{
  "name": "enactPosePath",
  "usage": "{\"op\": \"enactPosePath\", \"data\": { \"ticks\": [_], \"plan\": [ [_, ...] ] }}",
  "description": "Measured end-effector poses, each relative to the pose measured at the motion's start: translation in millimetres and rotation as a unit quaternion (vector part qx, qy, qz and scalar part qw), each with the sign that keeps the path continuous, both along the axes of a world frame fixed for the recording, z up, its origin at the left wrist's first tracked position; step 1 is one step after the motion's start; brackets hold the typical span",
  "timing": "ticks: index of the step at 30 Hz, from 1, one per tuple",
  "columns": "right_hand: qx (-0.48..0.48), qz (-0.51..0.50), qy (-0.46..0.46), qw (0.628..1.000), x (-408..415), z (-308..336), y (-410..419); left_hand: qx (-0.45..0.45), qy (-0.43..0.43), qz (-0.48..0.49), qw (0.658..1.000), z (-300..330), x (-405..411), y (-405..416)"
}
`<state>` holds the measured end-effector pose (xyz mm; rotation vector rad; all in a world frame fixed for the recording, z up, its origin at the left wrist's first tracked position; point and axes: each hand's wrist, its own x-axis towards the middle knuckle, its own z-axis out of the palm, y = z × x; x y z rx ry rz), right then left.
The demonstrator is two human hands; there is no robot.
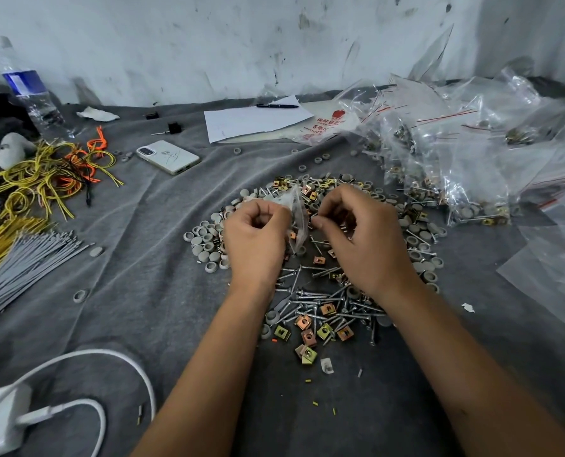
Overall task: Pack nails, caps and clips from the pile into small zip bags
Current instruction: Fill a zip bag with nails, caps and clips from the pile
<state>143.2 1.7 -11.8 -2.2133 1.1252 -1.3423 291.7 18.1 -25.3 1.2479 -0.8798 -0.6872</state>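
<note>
A pile of silver nails (320, 301), grey round caps (205, 247) and square brass-coloured clips (307, 334) lies on the grey cloth (149, 285) in the middle. Above the pile my left hand (258, 235) grips a small clear zip bag (296, 222) by its upper edge; the bag hangs down with a few parts inside. My right hand (360, 232) is just right of the bag, fingers curled, thumb and fingertips at the bag's mouth. Whatever it pinches is hidden by the fingers.
Filled and empty zip bags (465, 153) heap at the right. White paper with a pen (254, 118) and a phone (168, 156) lie behind. Yellow and orange ties (50, 173), grey ties (27, 262) and a water bottle (33, 97) are at the left, a white charger cable (86, 357) near left.
</note>
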Motion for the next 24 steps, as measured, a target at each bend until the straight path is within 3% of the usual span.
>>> {"op": "enactPosePath", "data": {
  "ticks": [2, 7, 20, 24],
  "plan": [
    [-0.028, 0.009, -0.017, 0.999, 1.2, -0.3, 1.7, -0.005, -0.021, -0.017, 1.0, 1.1, -1.9, 1.0],
    [-0.042, -0.007, 0.054, 0.998, 7.6, -8.5, 0.4, -0.02, -0.048, -0.03, 0.998, 2.4, -6.8, 2.8],
    [-0.042, 0.07, 0.107, 0.991, 2.5, -6.2, -4.2, -0.054, 0.098, -0.036, 0.993, 4.5, -0.1, -0.9],
    [-0.062, 0.045, 0.024, 0.997, 2.8, -2.1, -4.4, -0.078, 0.104, -0.029, 0.991, 5.1, 2.0, -1.2]
  ]
}}
